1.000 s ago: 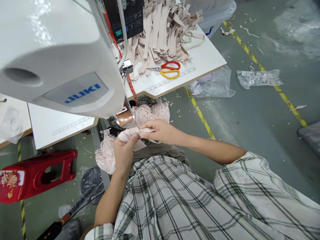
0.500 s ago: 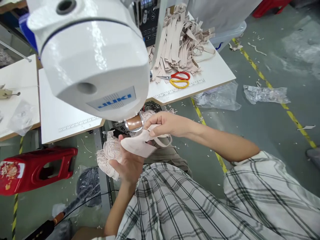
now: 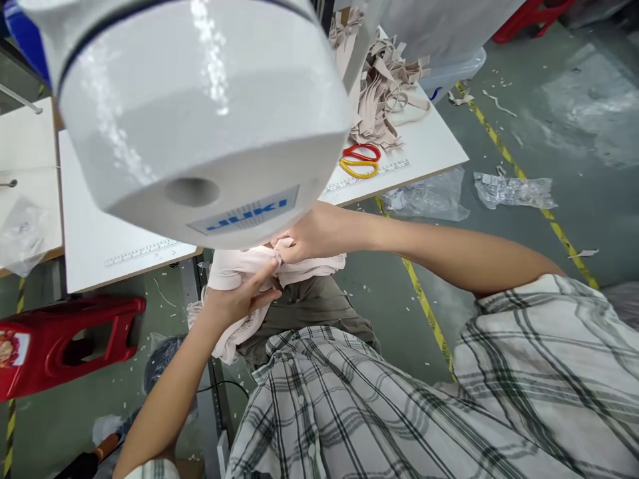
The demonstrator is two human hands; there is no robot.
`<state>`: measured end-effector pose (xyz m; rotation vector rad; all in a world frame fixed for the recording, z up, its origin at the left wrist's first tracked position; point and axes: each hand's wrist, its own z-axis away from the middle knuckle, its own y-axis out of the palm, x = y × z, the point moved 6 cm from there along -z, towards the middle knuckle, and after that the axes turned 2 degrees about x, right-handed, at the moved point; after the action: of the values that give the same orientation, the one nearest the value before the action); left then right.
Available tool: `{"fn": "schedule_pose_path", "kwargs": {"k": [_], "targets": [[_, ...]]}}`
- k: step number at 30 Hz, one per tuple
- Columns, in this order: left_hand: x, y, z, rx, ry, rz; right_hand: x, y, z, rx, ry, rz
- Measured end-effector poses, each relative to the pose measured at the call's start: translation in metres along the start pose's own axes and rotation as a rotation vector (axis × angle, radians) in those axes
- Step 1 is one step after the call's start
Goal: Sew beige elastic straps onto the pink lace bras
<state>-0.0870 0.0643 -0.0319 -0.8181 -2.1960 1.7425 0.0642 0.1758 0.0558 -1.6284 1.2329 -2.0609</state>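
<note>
Under the front of the white JUKI sewing machine (image 3: 210, 133), both my hands are on a pale pink fabric piece (image 3: 224, 269). My right hand (image 3: 309, 233) pinches its folded edge between thumb and fingers, partly hidden behind the machine head. From the left, my left hand (image 3: 239, 296) grips the fabric, its index finger reaching to the right fingertips and its thumb lower down. More pale pink fabric (image 3: 319, 266) spreads below the right hand, and lacy fabric (image 3: 232, 339) hangs over my lap at the left. The machine head hides the needle area.
Scissors (image 3: 360, 161) with red and yellow handles lie on the white table (image 3: 439, 150), beside a heap of beige fabric strips (image 3: 382, 100). A red stool (image 3: 74, 342) is on the floor at left. Plastic bags (image 3: 429, 196) lie under the table's right edge.
Both hands have moved with the fabric piece closer under the machine head. My left hand has turned from palm-up beneath the piece to fingers on it. The view has shifted nearer the machine.
</note>
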Motion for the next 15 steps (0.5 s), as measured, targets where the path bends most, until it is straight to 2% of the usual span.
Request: {"fn": "schedule_pose_path", "kwargs": {"k": [4,7,10,13,15], "targets": [[-0.005,-0.007,-0.009,-0.028,0.072,-0.09,-0.004,0.002,0.001,0.012,0.016,0.026],[-0.014,-0.017,-0.015,-0.009,0.007,-0.081,-0.012,0.008,0.007,-0.008,0.041,0.018],[-0.022,-0.026,-0.018,0.038,-0.145,-0.029,-0.019,0.012,0.02,-0.185,-0.003,0.063],[-0.03,-0.031,-0.021,0.058,-0.214,0.016,-0.021,0.015,0.032,-0.396,-0.084,0.129],[-0.033,-0.031,-0.024,0.065,-0.242,0.028,-0.023,0.017,0.033,-0.425,-0.084,0.13]]}}
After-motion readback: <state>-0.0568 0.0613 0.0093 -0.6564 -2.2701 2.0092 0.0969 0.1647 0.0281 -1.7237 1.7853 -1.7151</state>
